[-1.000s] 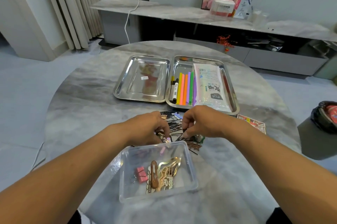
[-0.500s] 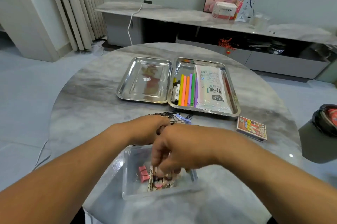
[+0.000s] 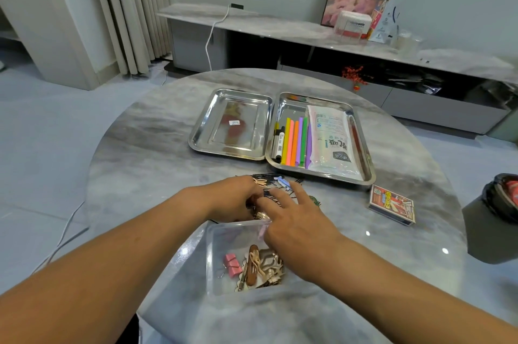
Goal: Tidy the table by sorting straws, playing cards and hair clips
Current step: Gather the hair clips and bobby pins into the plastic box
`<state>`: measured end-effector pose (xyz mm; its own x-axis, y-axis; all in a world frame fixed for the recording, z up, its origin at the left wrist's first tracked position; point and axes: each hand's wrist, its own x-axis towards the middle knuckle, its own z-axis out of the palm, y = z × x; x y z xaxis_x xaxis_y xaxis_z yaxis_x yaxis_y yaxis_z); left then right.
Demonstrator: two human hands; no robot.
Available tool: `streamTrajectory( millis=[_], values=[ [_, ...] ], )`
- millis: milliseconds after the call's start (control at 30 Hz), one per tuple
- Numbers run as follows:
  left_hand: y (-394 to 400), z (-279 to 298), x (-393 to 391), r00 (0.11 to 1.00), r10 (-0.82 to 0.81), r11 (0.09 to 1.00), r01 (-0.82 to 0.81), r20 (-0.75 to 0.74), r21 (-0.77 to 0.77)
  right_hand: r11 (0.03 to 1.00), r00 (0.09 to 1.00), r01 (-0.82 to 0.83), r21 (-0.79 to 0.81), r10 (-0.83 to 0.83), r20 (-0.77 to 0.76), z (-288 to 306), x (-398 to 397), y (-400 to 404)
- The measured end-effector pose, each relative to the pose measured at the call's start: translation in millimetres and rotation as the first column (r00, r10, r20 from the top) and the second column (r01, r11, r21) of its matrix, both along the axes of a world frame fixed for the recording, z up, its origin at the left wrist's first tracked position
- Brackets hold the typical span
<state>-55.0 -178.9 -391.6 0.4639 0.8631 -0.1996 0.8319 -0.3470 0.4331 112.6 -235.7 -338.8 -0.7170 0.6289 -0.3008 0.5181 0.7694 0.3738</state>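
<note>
Nearby, hands over hair pins [image 3: 273,185]: right [image 3: 297,224] splayed loose, left [image 3: 234,200] grip unclear; labels unreadable.

Bare marble bench [image 3: 145,164] lies open to the left of the two steel trays [image 3: 196,144], and again on the right between the card box [image 3: 392,204] and the near edge. In the middle, the way is crowded: a scatter of hair pins [image 3: 276,179], both hands and the clear container [image 3: 213,259] fill the strip before the trays.
</note>
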Motion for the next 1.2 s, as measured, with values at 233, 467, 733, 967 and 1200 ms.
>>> streamTrajectory(
  millis=[233, 467, 733, 967, 1200],
  values=[
    [-1, -2, -1, 0.999, 0.024, 1.000, -0.023, 0.034, -0.021, 0.999, 0.998, -0.027, 0.026, 0.026, 0.050, 3, -6, 2],
    [-2, 1, -2, 0.998, 0.056, 0.997, -0.054, 0.033, -0.054, 0.986, 0.988, -0.001, -0.165, -0.024, -0.152, 29, 8, 13],
    [-1, 10, -7, 0.991, 0.104, 0.988, -0.094, 0.080, -0.119, 0.721, 0.798, 0.198, -0.664, -0.512, -0.318, 73, 40, 31],
    [-18, 75, -10, 0.882, 0.256, 0.955, -0.169, 0.396, -0.242, 0.503, 0.559, 0.114, -0.857, -0.745, -0.363, 70, 58, 43],
    [-50, 90, 15, 0.773, 0.313, 0.893, -0.041, 0.552, -0.448, 0.406, 0.439, 0.013, -0.914, -0.823, -0.359, 69, 54, 43]
  ],
)
